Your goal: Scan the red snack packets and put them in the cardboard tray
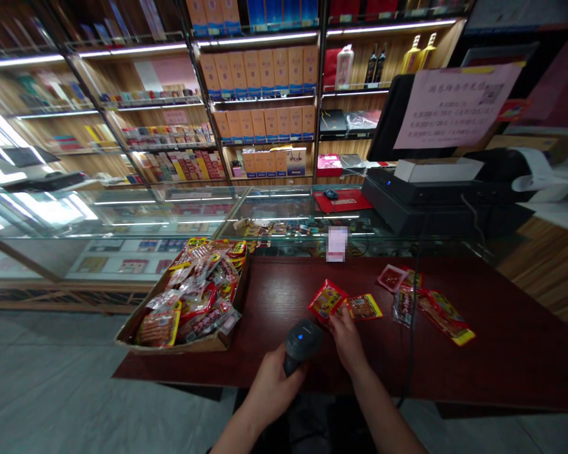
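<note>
My left hand (pixel 277 378) is wrapped round the handle of a black barcode scanner (pixel 303 339), which has a small blue light on its head. To its right, my right hand (pixel 346 337) has its fingers closed on a red snack packet (pixel 328 299) just beyond the scanner. Beside those fingers is a second snack packet (pixel 365 306), yellow and red with brown sticks showing; whether the hand also touches it I cannot tell. Several more packets (pixel 447 315) lie on the dark red table (pixel 279 277) to the right.
An open cardboard box (pixel 230 337) heaped with snack packets stands at the table's left. A cable (pixel 413 334) runs down across the right side. Behind are a glass counter (pixel 284 202), a mouse (pixel 331 195) on a red mat, a monitor (pixel 390 120) and stocked shelves.
</note>
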Demonstrator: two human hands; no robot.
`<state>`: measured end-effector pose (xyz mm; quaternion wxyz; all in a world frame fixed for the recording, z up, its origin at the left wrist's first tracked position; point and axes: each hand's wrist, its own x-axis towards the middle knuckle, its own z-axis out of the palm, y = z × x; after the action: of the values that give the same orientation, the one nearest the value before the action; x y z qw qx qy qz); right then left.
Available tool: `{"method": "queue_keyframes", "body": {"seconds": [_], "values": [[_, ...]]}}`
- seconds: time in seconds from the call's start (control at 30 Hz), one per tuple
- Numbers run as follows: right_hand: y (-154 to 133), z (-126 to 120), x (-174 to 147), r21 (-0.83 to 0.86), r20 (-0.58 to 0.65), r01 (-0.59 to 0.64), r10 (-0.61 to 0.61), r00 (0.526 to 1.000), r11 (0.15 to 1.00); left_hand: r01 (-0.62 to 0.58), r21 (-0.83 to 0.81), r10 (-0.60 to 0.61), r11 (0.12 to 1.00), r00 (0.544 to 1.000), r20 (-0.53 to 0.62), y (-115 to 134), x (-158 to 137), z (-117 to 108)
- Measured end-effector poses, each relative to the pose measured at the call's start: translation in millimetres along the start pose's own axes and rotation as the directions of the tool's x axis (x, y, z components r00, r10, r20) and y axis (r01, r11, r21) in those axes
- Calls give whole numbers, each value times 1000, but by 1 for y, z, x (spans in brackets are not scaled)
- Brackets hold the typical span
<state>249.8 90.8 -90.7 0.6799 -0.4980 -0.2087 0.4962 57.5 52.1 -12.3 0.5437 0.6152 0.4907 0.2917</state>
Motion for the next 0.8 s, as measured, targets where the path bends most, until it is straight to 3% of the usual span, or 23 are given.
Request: {"method": "queue_keyframes", "body": {"seconds": [0.2,0.53,0.67,0.8], "values": [[5,1,6,-18,60,-1,2,998,1000,-6,-13,6,1000,1000,21,-2,0,0],[1,-3,2,-88,-33,53,-56,998,995,54,-128,-54,990,999,2,-23,10,-5],[-25,36,-1,-170,86,17,-2,996,985,99,-224,-102,969,995,0,-36,19,-11],[-51,115,-2,-223,331,59,19,943,973,113,-305,-110,945,994,28,-43,22,-15]]}}
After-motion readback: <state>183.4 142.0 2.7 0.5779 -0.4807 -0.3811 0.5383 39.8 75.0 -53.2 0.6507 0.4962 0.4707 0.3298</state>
